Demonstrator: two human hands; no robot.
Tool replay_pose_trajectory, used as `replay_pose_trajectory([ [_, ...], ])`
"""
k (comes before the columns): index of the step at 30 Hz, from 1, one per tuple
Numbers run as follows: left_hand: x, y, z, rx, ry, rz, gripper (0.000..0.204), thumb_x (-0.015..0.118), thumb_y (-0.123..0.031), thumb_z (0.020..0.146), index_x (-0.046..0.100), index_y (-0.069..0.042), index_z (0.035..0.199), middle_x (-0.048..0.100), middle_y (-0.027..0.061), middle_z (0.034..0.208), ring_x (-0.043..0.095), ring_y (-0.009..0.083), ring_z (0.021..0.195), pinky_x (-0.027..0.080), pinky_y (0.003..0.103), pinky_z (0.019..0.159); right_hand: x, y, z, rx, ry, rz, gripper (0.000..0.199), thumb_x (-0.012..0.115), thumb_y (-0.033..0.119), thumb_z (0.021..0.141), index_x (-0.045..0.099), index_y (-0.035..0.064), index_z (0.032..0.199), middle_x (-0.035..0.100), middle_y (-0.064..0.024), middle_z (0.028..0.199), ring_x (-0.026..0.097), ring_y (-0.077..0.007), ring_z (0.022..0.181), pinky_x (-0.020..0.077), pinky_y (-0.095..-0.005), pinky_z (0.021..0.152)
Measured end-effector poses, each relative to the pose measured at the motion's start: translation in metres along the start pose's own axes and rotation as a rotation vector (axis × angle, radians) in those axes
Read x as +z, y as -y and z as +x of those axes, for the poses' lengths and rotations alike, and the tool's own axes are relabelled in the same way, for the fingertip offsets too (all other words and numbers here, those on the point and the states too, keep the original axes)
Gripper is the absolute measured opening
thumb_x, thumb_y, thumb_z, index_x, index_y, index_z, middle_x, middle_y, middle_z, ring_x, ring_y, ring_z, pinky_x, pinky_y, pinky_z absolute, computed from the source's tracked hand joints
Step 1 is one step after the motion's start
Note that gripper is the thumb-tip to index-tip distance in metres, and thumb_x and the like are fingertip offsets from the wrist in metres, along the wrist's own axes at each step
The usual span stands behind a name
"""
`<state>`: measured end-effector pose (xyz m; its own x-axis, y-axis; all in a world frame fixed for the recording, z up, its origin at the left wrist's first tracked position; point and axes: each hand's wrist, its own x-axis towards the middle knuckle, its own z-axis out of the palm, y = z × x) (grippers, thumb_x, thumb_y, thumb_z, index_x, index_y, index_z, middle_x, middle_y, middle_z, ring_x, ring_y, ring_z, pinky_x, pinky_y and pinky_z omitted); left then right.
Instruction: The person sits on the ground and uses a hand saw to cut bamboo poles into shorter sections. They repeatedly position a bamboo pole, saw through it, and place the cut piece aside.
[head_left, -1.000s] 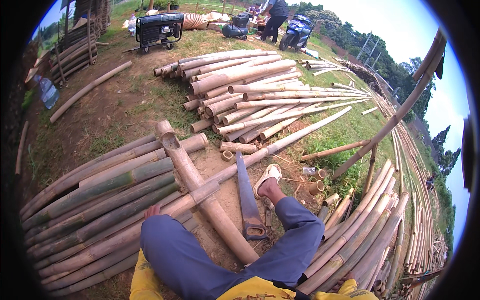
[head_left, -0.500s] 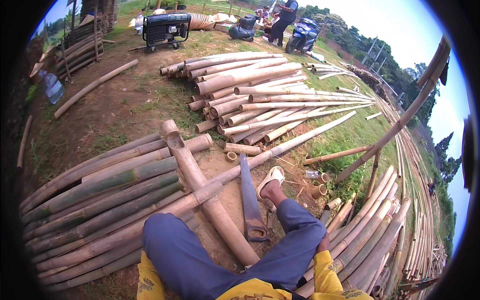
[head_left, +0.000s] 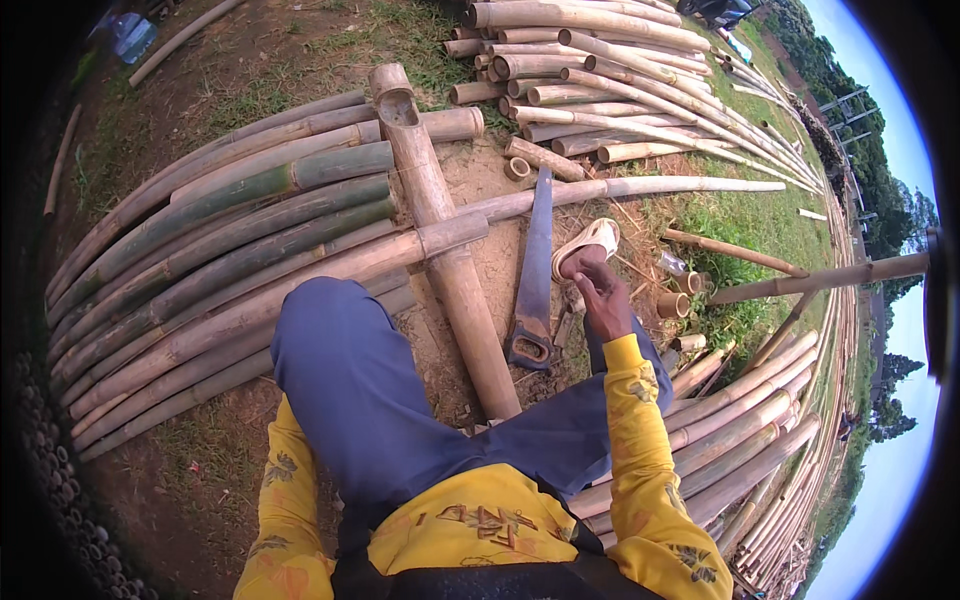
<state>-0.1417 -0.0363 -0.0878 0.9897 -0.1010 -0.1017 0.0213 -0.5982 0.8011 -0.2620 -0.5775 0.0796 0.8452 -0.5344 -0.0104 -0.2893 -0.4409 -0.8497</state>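
Observation:
My right hand (head_left: 606, 303) reaches forward above my shin, near my sandal (head_left: 592, 245). Its fingers are loosely stretched out and nothing shows in them. A hand saw (head_left: 534, 275) lies on the dirt just left of it, handle toward me. My left hand is hidden below my bent knee; only the yellow sleeve shows. Between my legs and the far stack runs a thick bamboo log (head_left: 465, 300) with a notch at its far end. A bamboo pole (head_left: 370, 262) rests across that log, and a thinner pole (head_left: 690, 186) continues to the right.
Green and brown bamboo poles (head_left: 230, 235) are piled at my left. Another stack (head_left: 600, 95) lies ahead, and more poles (head_left: 755, 420) are at my right. Short offcuts (head_left: 674, 305) sit near a slanted bamboo support (head_left: 820, 281). A clear plastic jug (head_left: 133, 38) stands far left.
My right hand has come up from beside my thigh and moved forward toward my foot. The view has tilted down, so the generator and the people have left it.

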Motion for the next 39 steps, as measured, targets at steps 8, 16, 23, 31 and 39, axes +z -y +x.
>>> replay_pose_trajectory([
  [8,-0.052,0.117,0.006,-0.606,-0.29,-0.818,0.063,0.067,-0.042,0.095,0.053,-0.001,0.14,0.058,0.0192,0.137,0.06,0.0308,0.12,0.046,0.045,0.103,0.135,0.019,0.107,-0.03,0.03,-0.294,0.055,0.065,0.037,0.098,0.062,-0.0057,0.133,0.07,-0.0279,0.117,0.069,-0.0362,0.112,0.0526,-0.0407,0.097],
  [16,-0.068,0.024,0.052,-0.821,-0.331,-0.986,0.113,0.069,-0.075,0.079,0.037,0.01,0.147,0.057,0.0243,0.134,0.061,0.0312,0.114,0.05,0.039,0.092,0.184,-0.041,0.133,0.25,0.15,-0.117,0.072,0.062,0.055,0.097,0.07,-0.0116,0.121,0.073,-0.0234,0.104,0.067,-0.0282,0.102,0.0485,-0.0373,0.095],
  [23,-0.049,0.014,0.07,-0.802,-0.646,-1.042,0.09,0.083,-0.054,0.078,0.049,0.001,0.14,0.063,0.0153,0.124,0.065,0.0278,0.102,0.053,0.04,0.083,0.181,-0.018,0.107,0.29,0.192,0.036,0.059,0.073,0.056,0.092,0.076,-0.0018,0.105,0.056,-0.0015,0.073,0.047,-0.0111,0.064,0.0388,-0.0273,0.058],
  [31,-0.055,-0.012,0.058,-0.621,-0.667,-1.046,0.065,0.086,-0.044,0.077,0.065,-0.002,0.121,0.066,0.0081,0.113,0.062,0.019,0.093,0.051,0.035,0.076,0.13,-0.007,0.066,0.393,0.171,0.239,0.037,0.074,0.047,0.094,0.066,0.0138,0.08,0.041,0.0069,0.065,0.036,-0.0054,0.054,0.0269,-0.0226,0.05],
  [39,-0.173,-0.053,0.195,-0.476,-0.7,-1.042,0.051,0.084,-0.048,0.074,0.068,-0.015,0.109,0.066,0.0025,0.096,0.061,0.016,0.087,0.048,0.036,0.068,0.17,0.114,0.112,0.084,0.336,0.4,0.028,0.072,0.034,0.098,0.066,0.014,0.079,0.041,0.009,0.061,0.031,-0.0027,0.05,0.0211,-0.0219,0.046],
])
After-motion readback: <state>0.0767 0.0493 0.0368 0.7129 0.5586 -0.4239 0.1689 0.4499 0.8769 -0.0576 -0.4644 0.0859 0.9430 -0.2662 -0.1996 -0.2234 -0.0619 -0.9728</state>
